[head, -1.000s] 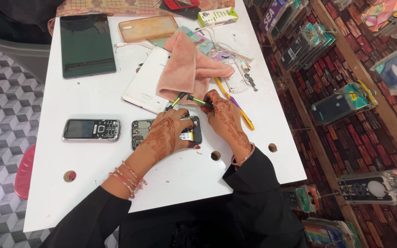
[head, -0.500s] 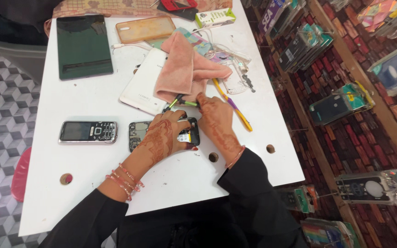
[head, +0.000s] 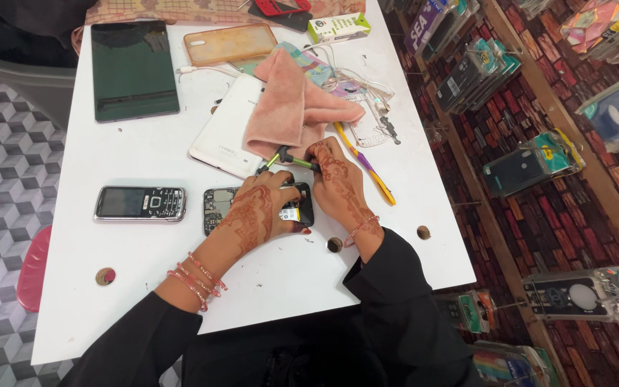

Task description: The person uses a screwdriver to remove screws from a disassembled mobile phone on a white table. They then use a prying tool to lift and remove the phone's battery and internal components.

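Looking down from the head camera: left hand [head: 256, 215] pressed flat over an opened phone [head: 218, 208] on the white table [head: 137, 287], fingers spread and pinning it, circuit board showing at the uncovered end. Right hand [head: 338, 183] closed around a green-and-black screwdriver [head: 288, 159], tip angled down toward the phone's upper edge, just beside the left fingertips. Close by: a pink cloth [head: 288, 107] draped over a white device [head: 220, 140], a yellow-and-purple tool [head: 367, 165], a keypad phone [head: 140, 203], a dark tablet [head: 134, 68]. Judged risky: tip slipping off a tiny screw and gouging the board or pricking the pinning fingers; loosened screws rolling into the table holes [head: 334, 244]; phone skidding under uneven pressure.
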